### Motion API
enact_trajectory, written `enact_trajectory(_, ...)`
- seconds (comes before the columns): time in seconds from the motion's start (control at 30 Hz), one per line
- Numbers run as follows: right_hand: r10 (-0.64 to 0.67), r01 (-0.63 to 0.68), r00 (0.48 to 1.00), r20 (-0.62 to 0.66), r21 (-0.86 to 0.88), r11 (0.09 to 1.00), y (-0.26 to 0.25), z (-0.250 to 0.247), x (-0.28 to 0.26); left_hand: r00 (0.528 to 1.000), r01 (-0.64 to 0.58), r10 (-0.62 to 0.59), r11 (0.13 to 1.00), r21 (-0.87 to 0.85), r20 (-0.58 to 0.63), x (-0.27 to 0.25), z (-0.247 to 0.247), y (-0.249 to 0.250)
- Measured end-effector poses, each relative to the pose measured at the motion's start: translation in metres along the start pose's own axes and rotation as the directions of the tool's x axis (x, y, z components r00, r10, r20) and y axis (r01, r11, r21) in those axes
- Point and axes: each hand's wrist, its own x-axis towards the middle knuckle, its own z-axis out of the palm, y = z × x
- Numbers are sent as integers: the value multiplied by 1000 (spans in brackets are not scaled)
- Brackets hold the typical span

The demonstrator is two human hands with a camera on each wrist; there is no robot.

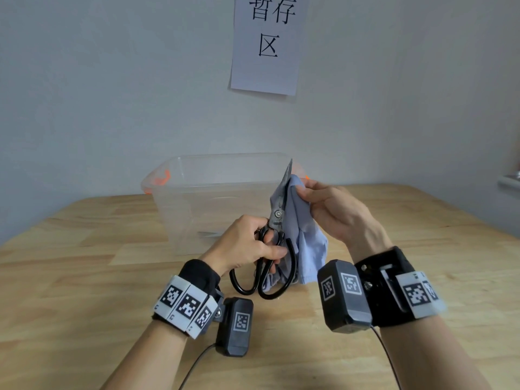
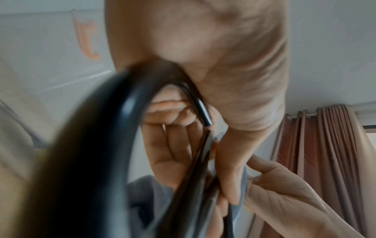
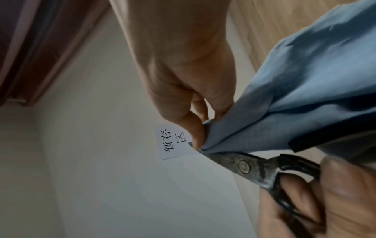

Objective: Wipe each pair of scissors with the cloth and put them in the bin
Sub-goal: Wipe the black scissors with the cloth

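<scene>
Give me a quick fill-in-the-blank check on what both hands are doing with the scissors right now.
1. The scissors are gripped at the handles by the ____ hand.
2. The right hand pinches the blue ____ against the blades.
3. The clear bin stands ____ the hands, by the wall.

Missing words: left; cloth; behind
</scene>
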Motion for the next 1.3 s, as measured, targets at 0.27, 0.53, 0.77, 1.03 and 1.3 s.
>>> enact_trajectory(0.27, -164, 159, 986, -7, -217, 963, 13, -1, -3, 998, -4, 5, 1000, -11, 68, 0, 3, 1)
enact_trajectory(0.53, -205, 184, 977, -61, -249, 951, 22, 7, -2, 995, -7, 4, 999, 36, 99, -1, 4, 0)
enact_trajectory(0.77, -337, 292, 929, -151, -259, 921, 26, 14, 0, 995, -40, 27, 990, 135, 92, 0, 6, 4)
enact_trajectory(1.03, -403, 338, 889, -218, -280, 898, 28, 17, 3, 996, -53, 39, 982, 180, 80, 0, 12, 4)
enact_trajectory(1.3, -431, 355, 835, -343, -263, 897, 25, 14, -1, 992, -50, 29, 985, 165, 127, 1, 14, 2)
